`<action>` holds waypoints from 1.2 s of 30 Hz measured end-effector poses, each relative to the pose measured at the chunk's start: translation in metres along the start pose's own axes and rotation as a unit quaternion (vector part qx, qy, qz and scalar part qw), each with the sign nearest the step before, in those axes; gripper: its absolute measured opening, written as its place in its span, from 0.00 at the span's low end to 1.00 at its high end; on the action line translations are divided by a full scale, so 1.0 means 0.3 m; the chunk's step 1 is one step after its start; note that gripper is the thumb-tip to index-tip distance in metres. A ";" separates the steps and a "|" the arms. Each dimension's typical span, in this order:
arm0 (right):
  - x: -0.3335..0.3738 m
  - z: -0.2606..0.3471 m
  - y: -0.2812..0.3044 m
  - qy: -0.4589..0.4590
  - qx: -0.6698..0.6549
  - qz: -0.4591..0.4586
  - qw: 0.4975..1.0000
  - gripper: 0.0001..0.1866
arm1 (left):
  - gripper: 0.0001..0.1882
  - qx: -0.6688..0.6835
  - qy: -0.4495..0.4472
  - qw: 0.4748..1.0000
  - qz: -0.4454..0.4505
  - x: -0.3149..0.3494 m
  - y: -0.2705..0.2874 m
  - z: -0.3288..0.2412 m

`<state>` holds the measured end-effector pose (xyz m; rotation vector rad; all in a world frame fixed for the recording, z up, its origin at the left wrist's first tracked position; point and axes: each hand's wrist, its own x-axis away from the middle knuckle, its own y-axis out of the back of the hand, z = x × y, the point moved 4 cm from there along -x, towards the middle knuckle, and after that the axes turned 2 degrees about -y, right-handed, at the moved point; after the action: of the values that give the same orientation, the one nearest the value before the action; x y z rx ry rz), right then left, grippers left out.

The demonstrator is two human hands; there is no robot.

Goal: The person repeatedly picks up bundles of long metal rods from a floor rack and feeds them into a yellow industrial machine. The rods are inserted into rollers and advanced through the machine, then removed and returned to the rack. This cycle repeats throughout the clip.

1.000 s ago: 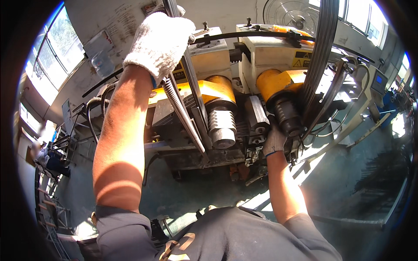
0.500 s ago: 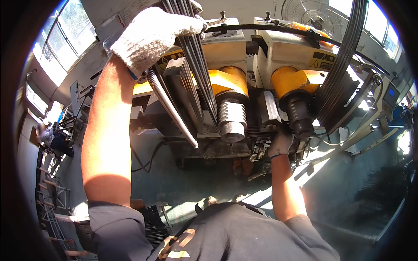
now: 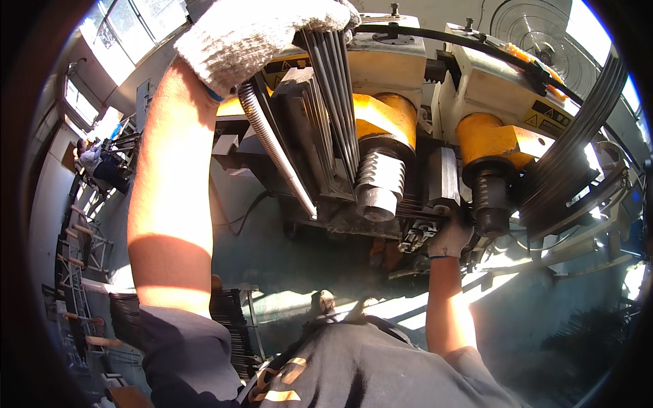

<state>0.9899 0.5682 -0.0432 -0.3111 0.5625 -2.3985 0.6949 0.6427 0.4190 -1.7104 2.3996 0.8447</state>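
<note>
My left hand, in a white knit glove, is raised at the upper left. Its fingers are closed round the upper part of a bundle of thin dark metal rods, which slants down beside a yellow machine head. A ribbed metal hose hangs below that wrist. My right hand, also gloved, reaches under a dark metal block, between two ridged steel cylinders, the left one bright and the right one darker. Shadow and the block hide its fingers.
Another rod bundle leans at the right by the second yellow head. A black cable crosses the machine top. A fan stands behind. More rods lie low at the left. A person is at the far left.
The view has shifted, so the machine and the right rod bundle appear farther right. My left hand still grips the rods, and my right hand remains under the block.
</note>
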 end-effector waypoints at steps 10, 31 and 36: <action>0.017 0.026 -0.006 -0.007 0.035 0.017 0.999 0.12 | 0.19 -0.052 -0.033 0.998 0.010 -0.018 0.006 0.011; 0.576 0.011 0.162 0.162 0.125 0.192 0.960 0.18 | 0.03 0.026 -0.110 0.946 -0.303 1.147 0.257 -0.009; 1.122 0.152 -0.260 0.204 0.109 0.427 0.874 0.18 | 0.14 0.126 -0.096 0.860 -0.486 1.864 0.307 -0.086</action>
<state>0.7072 0.3921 0.0597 0.4767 0.4667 -1.6156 0.4092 0.1754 0.2716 -2.1858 1.1418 0.4561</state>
